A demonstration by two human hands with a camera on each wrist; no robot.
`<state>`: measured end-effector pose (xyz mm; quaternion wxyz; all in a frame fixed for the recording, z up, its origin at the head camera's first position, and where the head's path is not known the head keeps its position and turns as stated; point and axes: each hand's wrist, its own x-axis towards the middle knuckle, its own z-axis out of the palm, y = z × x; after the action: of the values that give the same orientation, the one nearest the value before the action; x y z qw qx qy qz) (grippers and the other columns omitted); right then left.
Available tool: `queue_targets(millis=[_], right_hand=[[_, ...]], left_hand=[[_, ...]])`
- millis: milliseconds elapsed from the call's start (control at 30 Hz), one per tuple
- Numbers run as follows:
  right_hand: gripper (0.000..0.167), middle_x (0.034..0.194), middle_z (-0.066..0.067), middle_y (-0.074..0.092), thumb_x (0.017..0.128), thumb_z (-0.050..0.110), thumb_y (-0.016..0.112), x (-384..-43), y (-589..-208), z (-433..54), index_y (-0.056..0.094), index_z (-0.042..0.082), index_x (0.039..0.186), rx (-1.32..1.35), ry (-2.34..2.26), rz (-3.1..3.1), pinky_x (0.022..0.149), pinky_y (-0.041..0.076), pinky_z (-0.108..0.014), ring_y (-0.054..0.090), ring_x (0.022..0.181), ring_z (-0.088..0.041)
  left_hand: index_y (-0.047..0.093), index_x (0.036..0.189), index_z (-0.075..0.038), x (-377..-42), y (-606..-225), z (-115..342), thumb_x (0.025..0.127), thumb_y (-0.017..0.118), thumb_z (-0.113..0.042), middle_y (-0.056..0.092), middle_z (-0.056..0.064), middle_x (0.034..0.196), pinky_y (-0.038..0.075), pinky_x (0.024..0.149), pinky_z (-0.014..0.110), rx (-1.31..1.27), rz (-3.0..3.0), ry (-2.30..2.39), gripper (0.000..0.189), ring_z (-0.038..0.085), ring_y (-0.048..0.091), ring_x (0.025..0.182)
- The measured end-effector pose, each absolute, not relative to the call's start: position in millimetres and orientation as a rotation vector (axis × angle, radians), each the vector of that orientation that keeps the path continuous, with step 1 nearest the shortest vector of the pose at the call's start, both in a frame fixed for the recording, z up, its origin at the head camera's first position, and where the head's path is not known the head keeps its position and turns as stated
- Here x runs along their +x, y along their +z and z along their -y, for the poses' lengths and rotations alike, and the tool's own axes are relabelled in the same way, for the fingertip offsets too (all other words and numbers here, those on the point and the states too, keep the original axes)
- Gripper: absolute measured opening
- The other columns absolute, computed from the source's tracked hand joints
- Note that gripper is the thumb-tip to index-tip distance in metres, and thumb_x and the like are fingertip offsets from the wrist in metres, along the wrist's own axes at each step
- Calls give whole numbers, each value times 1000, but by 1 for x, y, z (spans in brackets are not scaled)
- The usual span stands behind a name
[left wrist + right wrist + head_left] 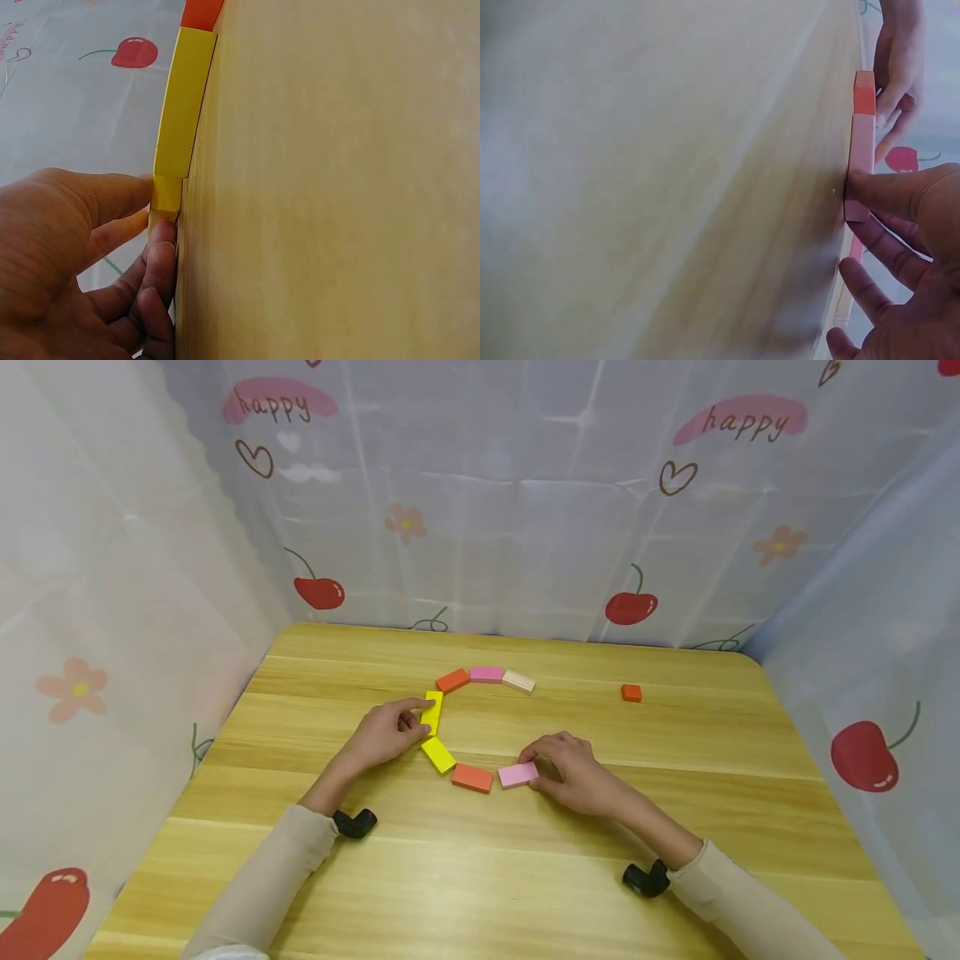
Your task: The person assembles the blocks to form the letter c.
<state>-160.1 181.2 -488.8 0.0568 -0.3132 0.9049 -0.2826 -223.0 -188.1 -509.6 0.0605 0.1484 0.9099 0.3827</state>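
Note:
Coloured blocks lie on the table in a curve that is open to the right. My left hand (pixel 386 731) pinches the upper yellow block (pixel 431 712) at the curve's left side, index finger at its far end and thumb at its near end. Just below lies another yellow block (pixel 438 755), then an orange block (pixel 472 778). At the near end of the curve, my right hand (pixel 573 772) holds a light pink block (pixel 517 775) between thumb and fingers, a small gap from the orange one. In the right wrist view the thumb presses on the pink block (pixel 861 146).
Along the far side of the curve are a red-orange block (pixel 453 680), a darker pink block (pixel 486 675) and a pale wooden block (pixel 519 682). A single orange block (pixel 632 693) lies apart at the right. Printed curtains (pixel 487 560) enclose the table (pixel 480 877).

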Motion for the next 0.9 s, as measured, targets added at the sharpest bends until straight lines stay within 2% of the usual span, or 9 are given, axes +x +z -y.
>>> queue_targets(millis=[333, 667, 900], right_hand=[[30, 129, 4, 72, 97, 19, 82, -160, -488, -179, 72, 21, 125, -927, -845, -2734, 106, 30, -61, 54, 125, -24], [31, 131, 5, 72, 97, 20, 82, -160, -489, -176, 72, 23, 126, -928, -837, -2733, 104, 31, -58, 54, 126, -23], [34, 132, 4, 71, 96, 23, 83, -158, -487, -176, 72, 21, 128, -942, -853, -2718, 100, 31, -54, 54, 123, -21]], left_hand=[[67, 147, -19, -221, -508, 188, 103, 74, -28, 73, 2, 94, 46, 63, 27, 452, -2745, 1168, 46, 17, 59, 72], [67, 147, -20, -221, -507, 188, 103, 74, -28, 72, 2, 93, 46, 63, 26, 445, -2753, 1160, 46, 17, 59, 73], [67, 146, -16, -221, -506, 188, 102, 75, -25, 73, 3, 92, 45, 64, 26, 469, -2753, 1163, 46, 15, 58, 73]])
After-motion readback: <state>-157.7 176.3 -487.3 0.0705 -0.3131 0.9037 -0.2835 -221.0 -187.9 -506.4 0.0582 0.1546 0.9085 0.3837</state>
